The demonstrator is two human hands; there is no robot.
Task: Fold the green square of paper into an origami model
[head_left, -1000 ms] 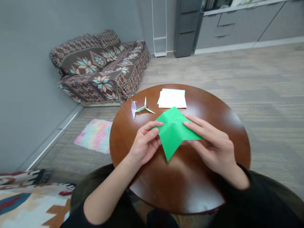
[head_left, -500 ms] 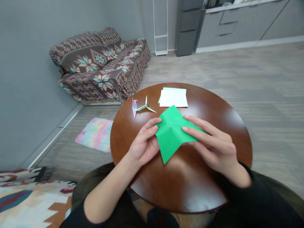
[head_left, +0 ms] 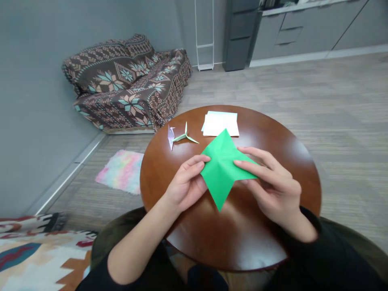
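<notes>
You hold a bright green, four-pointed sheet of creased paper [head_left: 220, 163] over the round, glossy brown table [head_left: 227, 246], its creases meeting near the middle; one corner points away, another toward you, your left hand [head_left: 187, 182] and right hand [head_left: 276, 186] gripping its sides.

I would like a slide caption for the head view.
Left hand and right hand hold creased green paper above a round table.

Person wears black, plain-looking sleeves. Left sleeve [head_left: 104, 281] ends high on forearm [head_left: 142, 240], close to elbow, edge neat. Right sleeve [head_left: 336, 250] reaches much lower, loose cuff near wrist. Left hand [head_left: 188, 184] and right hand [head_left: 277, 184] bare, fingers slender. Dark olive material [head_left: 121, 234] below; clothing or seat, cannot tell.
</notes>
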